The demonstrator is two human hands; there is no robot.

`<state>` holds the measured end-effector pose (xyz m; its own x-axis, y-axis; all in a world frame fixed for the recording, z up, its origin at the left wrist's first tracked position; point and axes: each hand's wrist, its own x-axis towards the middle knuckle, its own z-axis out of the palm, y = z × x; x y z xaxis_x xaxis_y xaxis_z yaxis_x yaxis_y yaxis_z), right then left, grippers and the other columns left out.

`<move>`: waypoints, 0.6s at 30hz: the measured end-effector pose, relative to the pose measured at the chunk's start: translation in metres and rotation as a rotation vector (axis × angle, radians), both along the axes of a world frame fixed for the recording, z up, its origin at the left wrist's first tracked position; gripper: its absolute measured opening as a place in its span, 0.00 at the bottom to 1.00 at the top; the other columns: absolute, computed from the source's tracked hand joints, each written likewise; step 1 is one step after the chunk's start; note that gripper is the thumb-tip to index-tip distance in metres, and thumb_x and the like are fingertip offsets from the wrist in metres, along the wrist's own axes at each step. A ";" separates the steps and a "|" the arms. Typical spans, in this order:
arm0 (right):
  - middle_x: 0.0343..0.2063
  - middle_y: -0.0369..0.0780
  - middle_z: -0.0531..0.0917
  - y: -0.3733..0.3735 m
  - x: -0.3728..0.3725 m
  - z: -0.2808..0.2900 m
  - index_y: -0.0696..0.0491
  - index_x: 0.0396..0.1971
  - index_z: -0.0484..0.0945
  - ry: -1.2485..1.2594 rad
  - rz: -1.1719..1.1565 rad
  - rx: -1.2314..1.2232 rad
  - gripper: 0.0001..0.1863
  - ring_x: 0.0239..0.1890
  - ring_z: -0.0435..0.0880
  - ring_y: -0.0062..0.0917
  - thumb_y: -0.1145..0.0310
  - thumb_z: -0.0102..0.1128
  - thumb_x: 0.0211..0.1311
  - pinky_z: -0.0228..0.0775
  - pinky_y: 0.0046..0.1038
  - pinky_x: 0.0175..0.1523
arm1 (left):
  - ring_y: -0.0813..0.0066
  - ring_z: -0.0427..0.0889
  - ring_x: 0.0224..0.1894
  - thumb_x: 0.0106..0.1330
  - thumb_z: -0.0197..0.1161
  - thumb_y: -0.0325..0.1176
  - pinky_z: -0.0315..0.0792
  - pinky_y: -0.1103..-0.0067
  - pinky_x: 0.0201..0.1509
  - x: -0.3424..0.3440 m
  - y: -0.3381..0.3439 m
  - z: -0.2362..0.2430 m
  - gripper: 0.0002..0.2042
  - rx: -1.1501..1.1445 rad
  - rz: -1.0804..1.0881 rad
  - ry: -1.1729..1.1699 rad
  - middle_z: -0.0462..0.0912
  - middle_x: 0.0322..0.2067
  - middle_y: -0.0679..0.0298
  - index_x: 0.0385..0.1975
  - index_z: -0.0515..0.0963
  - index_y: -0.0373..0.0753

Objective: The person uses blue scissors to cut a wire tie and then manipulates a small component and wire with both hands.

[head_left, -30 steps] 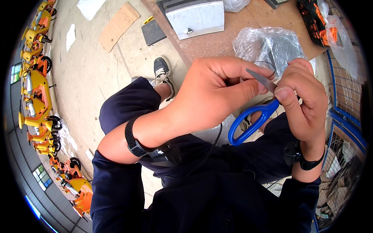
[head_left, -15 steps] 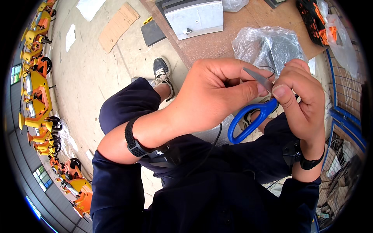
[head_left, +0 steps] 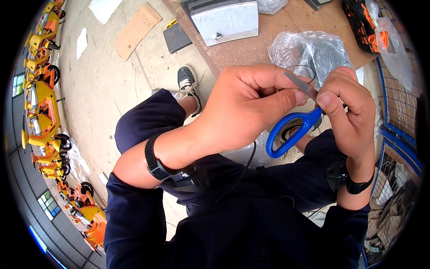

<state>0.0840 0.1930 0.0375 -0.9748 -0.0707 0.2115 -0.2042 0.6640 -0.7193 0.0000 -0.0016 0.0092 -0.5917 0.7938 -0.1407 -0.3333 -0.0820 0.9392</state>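
In front of my lap, my right hand (head_left: 347, 112) grips a pair of scissors (head_left: 293, 134) near the pivot, its thumb by the base of a blade. The blue handle hangs toward my left, and the metal blade (head_left: 301, 84) points up and left across my left fingertips. My left hand (head_left: 257, 105) is closed in a pinch, thumb against the bent fingers. From these fingertips a thin black wire (head_left: 309, 67) loops up behind the blade; its ends are hidden by the fingers. The blade touches or nearly touches my left fingers; which, I cannot tell.
A brown board surface (head_left: 215, 56) ahead bears a silver metal box (head_left: 226, 24), a plastic-wrapped dark panel (head_left: 329, 56) and a black-orange crate (head_left: 358, 27). Cardboard (head_left: 136, 31) lies on the floor. Blue wire cages (head_left: 398, 103) stand right; yellow-orange scooters (head_left: 45, 112) line the left.
The scissors have shifted slightly up and to the right, handle included. The wire loop stands out larger above my left fingertips. Both hands keep their grips nearly in place.
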 end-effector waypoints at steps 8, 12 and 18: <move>0.18 0.35 0.75 0.008 0.004 -0.005 0.58 0.24 0.77 -0.028 -0.151 -0.086 0.09 0.24 0.71 0.23 0.69 0.58 0.62 0.62 0.25 0.39 | 0.74 0.83 0.44 0.65 0.59 0.20 0.78 0.82 0.49 -0.004 -0.003 0.000 0.09 -0.038 0.038 0.184 0.85 0.39 0.56 0.43 0.80 0.30; 0.20 0.35 0.76 0.013 0.006 0.002 0.60 0.26 0.77 -0.129 -0.277 -0.238 0.10 0.26 0.72 0.21 0.69 0.58 0.64 0.63 0.24 0.37 | 0.75 0.83 0.43 0.64 0.60 0.20 0.78 0.82 0.49 -0.001 -0.003 0.007 0.09 -0.038 0.072 0.117 0.84 0.42 0.55 0.43 0.80 0.30; 0.17 0.36 0.74 -0.002 0.002 0.004 0.56 0.23 0.77 0.024 -0.014 -0.028 0.08 0.22 0.71 0.26 0.69 0.59 0.59 0.60 0.27 0.39 | 0.72 0.83 0.44 0.64 0.60 0.20 0.78 0.80 0.50 -0.004 -0.002 -0.001 0.07 -0.052 0.017 0.137 0.84 0.42 0.53 0.39 0.81 0.29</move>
<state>0.0861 0.1912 0.0416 -0.9703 -0.0509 0.2366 -0.2125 0.6466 -0.7327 -0.0041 -0.0037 0.0084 -0.6215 0.7771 -0.0989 -0.2011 -0.0363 0.9789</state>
